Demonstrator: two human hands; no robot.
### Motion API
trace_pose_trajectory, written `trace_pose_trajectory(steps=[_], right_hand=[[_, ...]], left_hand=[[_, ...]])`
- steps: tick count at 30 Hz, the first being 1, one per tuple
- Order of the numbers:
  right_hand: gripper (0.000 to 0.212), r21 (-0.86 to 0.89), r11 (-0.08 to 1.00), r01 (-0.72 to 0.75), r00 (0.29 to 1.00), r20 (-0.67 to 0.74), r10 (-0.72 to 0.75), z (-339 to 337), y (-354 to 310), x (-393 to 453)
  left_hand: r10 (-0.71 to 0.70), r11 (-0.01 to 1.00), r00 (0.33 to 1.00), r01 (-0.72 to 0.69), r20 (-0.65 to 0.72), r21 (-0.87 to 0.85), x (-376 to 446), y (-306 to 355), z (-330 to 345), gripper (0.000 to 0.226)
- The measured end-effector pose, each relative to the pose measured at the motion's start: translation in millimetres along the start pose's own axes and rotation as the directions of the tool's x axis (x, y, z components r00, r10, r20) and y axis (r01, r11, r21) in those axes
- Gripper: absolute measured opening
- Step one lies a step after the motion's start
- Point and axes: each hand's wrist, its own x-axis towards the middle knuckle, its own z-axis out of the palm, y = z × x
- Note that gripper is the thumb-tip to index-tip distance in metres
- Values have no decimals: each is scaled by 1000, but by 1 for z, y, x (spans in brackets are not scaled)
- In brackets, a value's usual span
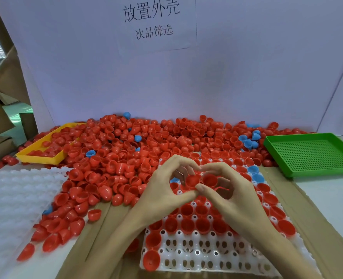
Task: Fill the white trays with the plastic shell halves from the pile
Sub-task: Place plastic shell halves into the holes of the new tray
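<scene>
Red shell halves [209, 180], two, pinched between left hand [162, 186] and right hand [225, 190].

A pale desk [327, 198] fills the lower frame, with flattened brown cardboard [299, 208] spread over its centre and lower right. On the cardboard, low and centre-right, lies a white tray [196, 256], partly filled with red shells. A second white tray [15, 198] lies at the left edge. A pile of red shell halves [146, 141], with a few blue ones, stretches across the middle. A yellow tray [38, 156] sits at middle left, half buried by the pile; a green perforated tray [311, 154] sits at right.
</scene>
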Motion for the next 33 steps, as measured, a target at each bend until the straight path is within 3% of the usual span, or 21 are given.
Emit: trace_pose_trajectory(steps=[6, 12, 17, 20, 25, 29, 33], right_hand=[[37, -64, 998, 18, 1000, -18, -19, 0, -1, 0], [19, 26, 1000, -1, 1000, -26, 1, 2, -5, -1], [28, 23, 1000, -10, 1000, -28, 11, 3, -4, -2], [37, -6, 1000, 8, 1000, -22, -9, 5, -4, -2], [34, -82, 996, 17, 997, -70, -23, 8, -6, -1], [25, -122, 992, 16, 997, -66, -24, 12, -3, -3], [19, -112, 994, -1, 998, -69, -6, 9, -5, -2]], left_hand=[[21, 998, 997, -16, -80, 59, -2, -1, 2, 47], [-126, 991, 992, 126, 8, -48, -3, 0, 1, 18], [-253, 957, 965, 260, 62, -131, -4, 3, 3, 39], [-249, 939, 961, 271, 124, -213, -2, 3, 1, 46], [-234, 923, 950, 284, 209, -259, 0, 3, -6, 54], [-161, 976, 965, 186, 205, -112, -4, 7, 3, 46], [-63, 983, 998, 63, -6, 174, -4, -5, 3, 49]])
